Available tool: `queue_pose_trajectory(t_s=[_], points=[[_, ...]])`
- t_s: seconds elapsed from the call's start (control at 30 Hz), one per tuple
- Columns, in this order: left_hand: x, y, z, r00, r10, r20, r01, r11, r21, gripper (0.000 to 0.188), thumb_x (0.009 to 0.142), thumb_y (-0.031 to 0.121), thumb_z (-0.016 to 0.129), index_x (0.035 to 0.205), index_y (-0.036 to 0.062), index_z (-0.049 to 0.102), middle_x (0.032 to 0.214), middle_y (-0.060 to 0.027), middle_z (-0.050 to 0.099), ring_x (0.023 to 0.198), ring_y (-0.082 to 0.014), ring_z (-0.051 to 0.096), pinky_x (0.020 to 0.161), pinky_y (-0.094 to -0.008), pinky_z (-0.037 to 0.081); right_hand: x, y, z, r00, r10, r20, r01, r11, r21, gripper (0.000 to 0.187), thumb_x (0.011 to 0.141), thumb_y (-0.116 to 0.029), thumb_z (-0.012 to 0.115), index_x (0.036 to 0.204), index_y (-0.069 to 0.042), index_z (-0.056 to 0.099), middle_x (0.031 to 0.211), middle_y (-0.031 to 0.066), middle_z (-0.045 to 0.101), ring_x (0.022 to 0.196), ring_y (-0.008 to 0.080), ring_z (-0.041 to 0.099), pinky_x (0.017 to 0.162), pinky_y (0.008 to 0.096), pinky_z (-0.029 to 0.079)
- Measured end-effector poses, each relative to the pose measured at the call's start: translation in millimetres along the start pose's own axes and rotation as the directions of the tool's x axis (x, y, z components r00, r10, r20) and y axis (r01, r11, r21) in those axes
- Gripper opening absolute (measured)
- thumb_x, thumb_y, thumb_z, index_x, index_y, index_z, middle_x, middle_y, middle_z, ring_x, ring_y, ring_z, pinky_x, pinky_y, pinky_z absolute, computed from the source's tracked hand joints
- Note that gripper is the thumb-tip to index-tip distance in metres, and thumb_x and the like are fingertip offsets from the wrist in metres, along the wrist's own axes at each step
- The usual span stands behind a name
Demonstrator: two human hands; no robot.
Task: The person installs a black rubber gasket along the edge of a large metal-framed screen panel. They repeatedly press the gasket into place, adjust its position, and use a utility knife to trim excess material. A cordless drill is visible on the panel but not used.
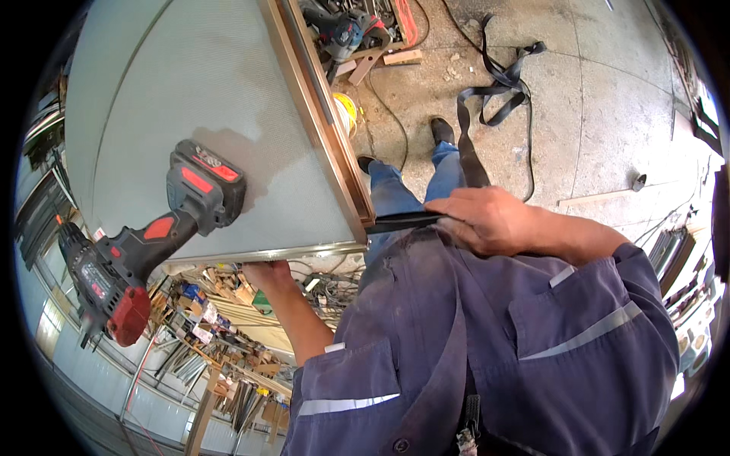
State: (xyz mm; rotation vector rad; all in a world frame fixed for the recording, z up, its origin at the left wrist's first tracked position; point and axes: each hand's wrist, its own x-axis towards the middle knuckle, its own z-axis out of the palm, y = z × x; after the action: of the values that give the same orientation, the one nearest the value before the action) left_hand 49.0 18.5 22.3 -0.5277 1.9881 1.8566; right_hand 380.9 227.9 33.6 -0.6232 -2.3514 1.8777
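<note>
My right hand (pixel 490 219) is closed with the fingers pinching a black flat strip (pixel 403 221). From this grip the strip runs taut to the near corner of a metal-framed panel, and its loose length trails down to the floor. My left hand (pixel 266 273) reaches beneath the near edge of the panel (pixel 228 91); its fingers are hidden there. The panel has a grey textured face and a bronze-coloured frame (pixel 323 125) along its right side. On the panel's near left part rests a black and red cordless drill (pixel 152 247), with its battery toward the middle.
Coils of the black strip (pixel 502 87) lie on the concrete floor (pixel 593 99). A dark cable snakes past them. Beyond the frame are a box with a blue power tool (pixel 346 34), wood offcuts and a yellow-rimmed spool (pixel 346 114). Piled scraps (pixel 228 304) lie at lower left.
</note>
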Motion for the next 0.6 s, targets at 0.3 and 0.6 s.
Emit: queue_pose_trajectory(t_s=[0.3, 0.6], points=[[24.6, 18.1, -7.1, 0.998, 0.022, -0.053, -0.022, 1.0, 0.016, 0.04, 0.092, 0.028, 0.042, 0.119, -0.0011, 0.05, 0.118, -0.0153, 0.055, 0.107, -0.0291, 0.055, 0.09, -0.0445, 0.048, 33.4, -9.7, 17.2, 0.997, -0.053, 0.057, 0.054, 0.998, -0.014, 0.022, 0.084, -0.02, 0.057, 0.095, -0.002, 0.053, 0.081, 0.0153, 0.057, 0.074, 0.035, 0.058, 0.063, 0.0429, 0.048], [42.8, 26.1, -18.5, 0.999, 0.029, -0.046, -0.03, 1.0, -0.008, 0.039, 0.092, 0.027, 0.043, 0.117, -0.0019, 0.05, 0.116, -0.0159, 0.056, 0.104, -0.0285, 0.056, 0.088, -0.0445, 0.049, 37.6, -12.2, 30.8, 0.998, -0.061, 0.002, 0.061, 0.998, -0.009, 0.029, 0.083, -0.02, 0.059, 0.104, -0.002, 0.051, 0.084, 0.0153, 0.058, 0.076, 0.0352, 0.059, 0.065, 0.0417, 0.049]])
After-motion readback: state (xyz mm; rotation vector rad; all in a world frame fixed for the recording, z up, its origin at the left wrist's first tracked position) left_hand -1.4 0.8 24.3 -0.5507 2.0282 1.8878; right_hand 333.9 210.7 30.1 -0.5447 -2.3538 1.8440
